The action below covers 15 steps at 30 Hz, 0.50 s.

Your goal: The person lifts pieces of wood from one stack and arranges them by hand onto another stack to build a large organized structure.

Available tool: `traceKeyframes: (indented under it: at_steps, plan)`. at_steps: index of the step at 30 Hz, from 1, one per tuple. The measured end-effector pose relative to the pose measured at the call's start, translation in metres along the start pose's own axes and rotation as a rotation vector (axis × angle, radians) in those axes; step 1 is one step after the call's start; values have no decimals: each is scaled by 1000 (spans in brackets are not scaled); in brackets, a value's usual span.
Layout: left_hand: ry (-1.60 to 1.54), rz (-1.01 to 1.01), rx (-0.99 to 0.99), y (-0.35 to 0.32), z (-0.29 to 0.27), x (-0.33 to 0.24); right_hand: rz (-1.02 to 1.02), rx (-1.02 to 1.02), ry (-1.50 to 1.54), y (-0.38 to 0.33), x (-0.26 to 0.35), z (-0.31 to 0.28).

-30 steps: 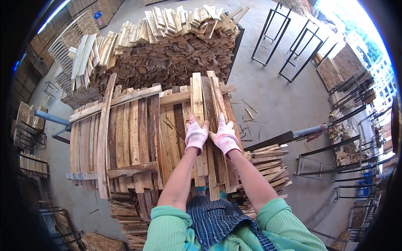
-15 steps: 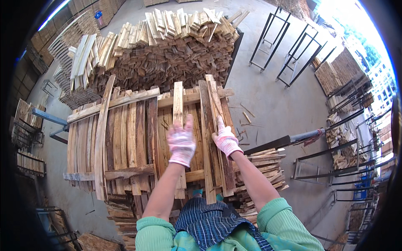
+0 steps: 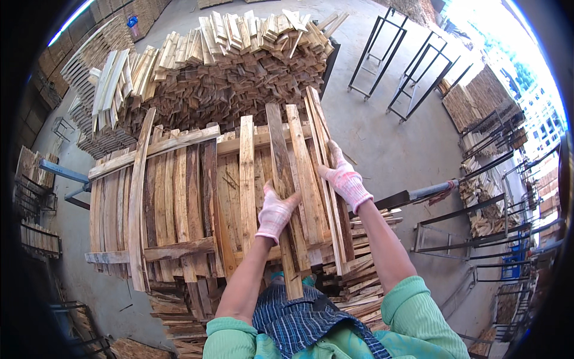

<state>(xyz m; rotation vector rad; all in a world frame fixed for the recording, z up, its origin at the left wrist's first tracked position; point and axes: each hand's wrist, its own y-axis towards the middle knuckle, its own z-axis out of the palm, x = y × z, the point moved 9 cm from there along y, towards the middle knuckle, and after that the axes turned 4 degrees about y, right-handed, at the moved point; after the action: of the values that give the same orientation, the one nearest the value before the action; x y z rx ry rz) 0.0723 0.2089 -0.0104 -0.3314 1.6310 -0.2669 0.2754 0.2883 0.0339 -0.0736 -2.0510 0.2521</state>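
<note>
Both my hands wear pale pink-and-white gloves. My left hand (image 3: 277,213) straddles a dark-edged wooden board (image 3: 277,143), fingers at its left edge and thumb at its right. My right hand (image 3: 345,180) grips narrow boards tipped up on edge (image 3: 317,122) at the right end of the layer. Between the hands lies a lighter board (image 3: 302,161). Left of my left hand, another pale board (image 3: 247,161) rests across the crosspieces. The undersides of the gripped boards are hidden.
Side-by-side planks (image 3: 174,209) fill the left part, topped by a crosspiece (image 3: 167,148) and a curved slat (image 3: 139,203). A tall wood stack (image 3: 239,90) stands behind. Black metal frames (image 3: 378,54) stand far right, and a metal bar (image 3: 418,194) juts out at right.
My left hand has come down and right onto the dark-edged board. My right hand has shifted right and up, spreading the right-hand boards apart and tipping some on edge. The view has shifted slightly.
</note>
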Motion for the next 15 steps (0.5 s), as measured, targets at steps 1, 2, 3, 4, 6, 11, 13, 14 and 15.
traceKeyframes:
  at_steps: [1, 2, 3, 4, 6, 11, 13, 14, 15]
  plan:
    - [185, 19, -77, 5, -14, -12, -69, -33, -45, 0, 17, 0]
    - [123, -16, -29, 1, -19, -14, -96, -54, -87, 5, 17, 6]
    - [54, -102, -33, -6, -25, -13, -123, -75, -129, 13, 12, 14]
    - [-13, -182, -38, -15, -29, -21, -154, -97, -167, 20, 13, 22]
    - [-130, -96, -124, -17, -49, -15, 68, -47, -411, 25, 13, 65]
    - [-288, -65, -4, -44, -87, -45, 321, -86, -276, 31, -36, 82]
    - [-248, -33, -16, -58, -124, -68, 182, -8, -516, 34, -24, 85]
    - [-126, 70, -60, -59, -153, -78, 183, -17, -515, 32, -18, 87]
    - [-121, 35, -80, -68, -178, -79, 191, 1, -495, 23, -16, 89]
